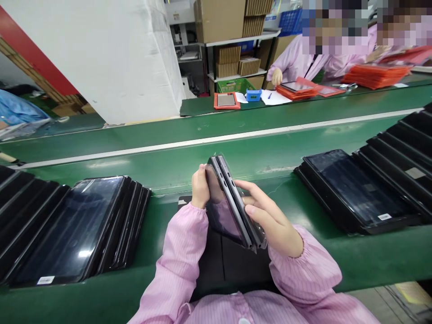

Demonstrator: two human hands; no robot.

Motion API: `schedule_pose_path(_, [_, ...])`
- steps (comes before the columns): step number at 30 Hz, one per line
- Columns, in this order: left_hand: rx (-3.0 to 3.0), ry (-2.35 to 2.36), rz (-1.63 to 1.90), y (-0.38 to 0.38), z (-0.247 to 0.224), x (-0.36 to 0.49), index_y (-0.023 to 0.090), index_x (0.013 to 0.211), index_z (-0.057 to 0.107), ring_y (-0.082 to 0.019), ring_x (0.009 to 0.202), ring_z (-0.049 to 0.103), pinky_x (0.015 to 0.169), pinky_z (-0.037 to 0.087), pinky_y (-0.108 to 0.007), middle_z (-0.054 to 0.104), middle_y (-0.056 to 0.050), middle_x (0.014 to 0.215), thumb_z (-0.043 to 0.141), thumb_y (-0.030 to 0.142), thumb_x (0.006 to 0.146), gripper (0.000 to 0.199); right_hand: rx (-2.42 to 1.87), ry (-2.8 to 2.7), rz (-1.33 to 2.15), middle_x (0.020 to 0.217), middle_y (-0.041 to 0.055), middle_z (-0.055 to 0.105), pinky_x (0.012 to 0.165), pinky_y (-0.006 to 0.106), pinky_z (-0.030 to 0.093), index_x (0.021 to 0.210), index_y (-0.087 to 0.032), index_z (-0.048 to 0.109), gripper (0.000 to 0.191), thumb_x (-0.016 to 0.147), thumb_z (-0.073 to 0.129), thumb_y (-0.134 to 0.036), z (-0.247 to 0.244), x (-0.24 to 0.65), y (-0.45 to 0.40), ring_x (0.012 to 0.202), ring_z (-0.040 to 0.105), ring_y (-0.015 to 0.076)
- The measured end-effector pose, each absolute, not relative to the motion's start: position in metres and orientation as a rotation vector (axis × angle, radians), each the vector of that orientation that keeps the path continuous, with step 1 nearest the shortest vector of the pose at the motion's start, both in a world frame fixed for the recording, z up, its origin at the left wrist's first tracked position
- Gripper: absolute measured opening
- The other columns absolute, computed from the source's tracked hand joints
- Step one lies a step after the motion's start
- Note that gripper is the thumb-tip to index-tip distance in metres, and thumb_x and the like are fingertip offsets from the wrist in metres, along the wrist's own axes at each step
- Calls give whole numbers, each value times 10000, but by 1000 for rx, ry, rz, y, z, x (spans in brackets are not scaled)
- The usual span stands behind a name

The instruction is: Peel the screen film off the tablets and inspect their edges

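Note:
Two tablets [225,202] are held face to back, standing on edge and tilted, with their port edges turned up toward me. My left hand [200,186] grips the left tablet at its far edge, screen side. Against the other tablet's outer side lies my right hand [266,211], fingers and thumb pressed to it. Clear film sticks out at the tablets' corners. Beneath them a black mat [236,265] lies on the green bench, partly hidden by the tablets and my sleeves.
Leaning rows of tablets lie on the left [77,225] and right [357,184] of the green bench [162,243]. Beyond a white strip [189,143], co-workers in pink sleeves sit near stacked orange sleeves [374,75]. A blue holder [254,95] stands near a framed orange piece [226,101].

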State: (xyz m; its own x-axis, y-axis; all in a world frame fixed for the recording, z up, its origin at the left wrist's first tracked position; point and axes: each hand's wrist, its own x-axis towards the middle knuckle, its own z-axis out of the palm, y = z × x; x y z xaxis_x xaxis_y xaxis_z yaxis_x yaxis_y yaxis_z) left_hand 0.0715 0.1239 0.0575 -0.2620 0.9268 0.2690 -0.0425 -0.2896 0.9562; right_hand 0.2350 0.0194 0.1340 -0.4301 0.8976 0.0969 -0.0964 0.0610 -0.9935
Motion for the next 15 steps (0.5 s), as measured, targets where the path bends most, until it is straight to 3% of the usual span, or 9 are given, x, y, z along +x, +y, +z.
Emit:
schedule_pose_path(9, [1254, 1152, 1667, 121, 59, 73, 211, 574, 494, -145, 547, 429, 553, 366, -306, 500, -4, 556, 416, 794, 831, 642, -851, -1508, 1522, 682, -38, 534, 441, 225, 349, 1383, -225, 402, 433, 963, 465, -307, 135, 237, 17, 516, 457, 112])
schedule_pose_path(15, [1243, 1118, 1657, 120, 57, 74, 200, 634, 586, -157, 574, 472, 577, 404, -308, 526, -12, 578, 436, 780, 835, 631, -833, -1526, 1525, 684, -40, 538, 453, 225, 341, 1351, -236, 396, 403, 956, 472, -273, 136, 237, 14, 521, 453, 110])
